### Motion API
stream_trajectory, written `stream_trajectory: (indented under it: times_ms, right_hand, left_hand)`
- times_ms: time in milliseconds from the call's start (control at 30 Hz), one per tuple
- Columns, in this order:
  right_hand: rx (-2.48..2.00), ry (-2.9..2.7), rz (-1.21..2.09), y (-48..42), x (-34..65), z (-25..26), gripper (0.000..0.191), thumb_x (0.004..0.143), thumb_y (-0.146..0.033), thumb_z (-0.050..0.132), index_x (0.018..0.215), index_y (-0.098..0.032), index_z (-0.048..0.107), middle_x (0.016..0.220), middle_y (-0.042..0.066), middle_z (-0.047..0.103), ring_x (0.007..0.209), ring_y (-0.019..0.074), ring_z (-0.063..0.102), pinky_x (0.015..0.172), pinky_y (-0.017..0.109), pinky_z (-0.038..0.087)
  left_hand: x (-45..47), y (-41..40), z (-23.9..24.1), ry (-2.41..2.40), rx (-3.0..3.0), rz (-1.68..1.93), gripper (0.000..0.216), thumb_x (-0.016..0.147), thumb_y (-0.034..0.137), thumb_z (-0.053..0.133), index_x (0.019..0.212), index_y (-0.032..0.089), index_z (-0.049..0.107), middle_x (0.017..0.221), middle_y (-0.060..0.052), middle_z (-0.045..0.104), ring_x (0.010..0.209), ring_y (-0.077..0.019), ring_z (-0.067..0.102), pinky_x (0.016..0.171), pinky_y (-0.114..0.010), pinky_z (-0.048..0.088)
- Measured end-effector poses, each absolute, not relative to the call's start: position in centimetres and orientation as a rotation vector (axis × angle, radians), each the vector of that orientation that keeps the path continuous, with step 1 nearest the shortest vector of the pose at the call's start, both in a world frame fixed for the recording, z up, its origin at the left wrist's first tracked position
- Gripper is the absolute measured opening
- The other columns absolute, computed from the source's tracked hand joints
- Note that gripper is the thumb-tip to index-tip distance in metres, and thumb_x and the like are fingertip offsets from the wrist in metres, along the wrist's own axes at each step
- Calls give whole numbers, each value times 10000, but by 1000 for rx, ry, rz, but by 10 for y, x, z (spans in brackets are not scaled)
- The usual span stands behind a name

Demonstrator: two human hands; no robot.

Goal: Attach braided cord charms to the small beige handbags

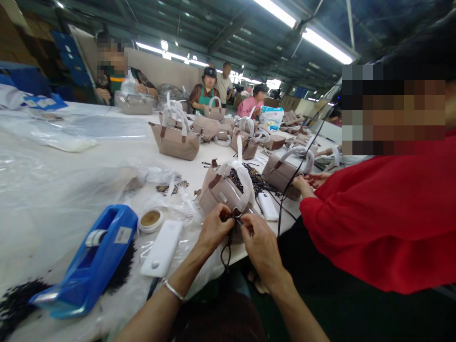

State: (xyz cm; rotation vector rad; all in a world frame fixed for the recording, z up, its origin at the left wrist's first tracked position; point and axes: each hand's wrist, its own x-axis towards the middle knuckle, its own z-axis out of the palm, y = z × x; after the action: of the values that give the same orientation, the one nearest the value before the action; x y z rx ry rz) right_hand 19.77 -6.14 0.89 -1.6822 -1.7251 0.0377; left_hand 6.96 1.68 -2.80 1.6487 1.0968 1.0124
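Observation:
A taupe handbag [223, 192] stands at the table's front edge, its handles [244, 183] wrapped in white film. A small metal ring [236, 213] shows on its near end. Just left of the ring, my left hand [217, 225] is closed in a pinch on a black braided cord [228, 244], which dangles in a loop below the fingers. My right hand [259, 240] pinches close to the ring from the other side; what lies between its fingertips is too small to make out.
On the left are a blue tape dispenser [96, 261], a round tin [150, 221], a white device [163, 248] and plastic sheeting [64, 190]. More handbags [178, 142] stand farther back. A co-worker in a red sleeve [370, 213] handles another bag [283, 173] close by on the right.

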Motion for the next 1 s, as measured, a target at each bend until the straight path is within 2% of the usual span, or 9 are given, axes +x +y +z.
stream_trajectory:
  times_ms: [267, 600, 833, 1000]
  right_hand:
    - [-1737, -1723, 100, -53, 195, 15, 187, 796, -89, 509, 912, -214, 586, 782, 8, 632, 763, 173, 608, 698, 271, 450]
    - [-1834, -1726, 137, -47, 193, 21, 208, 765, -60, 491, 879, -216, 568, 734, -4, 615, 659, 151, 579, 617, 243, 407]
    - [-1821, -1746, 111, -41, 193, 20, 221, 760, -55, 487, 890, -212, 570, 726, -10, 620, 653, 143, 579, 624, 238, 401]
    - [-1814, -1763, 70, -40, 191, 20, 202, 771, -64, 493, 883, -207, 581, 731, 0, 632, 663, 150, 589, 627, 243, 404]
  left_hand:
    - [70, 18, -37, 944, 1360, 961, 194, 696, 305, 671, 815, 157, 633, 690, 12, 620, 618, -130, 557, 590, -238, 420]
    - [69, 16, -36, 862, 1249, 979, 167, 663, 275, 697, 760, 159, 626, 696, 9, 634, 636, -127, 564, 619, -239, 429]
    - [66, 19, -36, 836, 1232, 947, 319, 787, 467, 621, 770, 149, 620, 641, 24, 575, 581, -105, 496, 566, -225, 377]
    - [66, 21, -37, 844, 1273, 944, 340, 799, 487, 602, 771, 149, 629, 650, 17, 577, 602, -112, 498, 586, -229, 377]
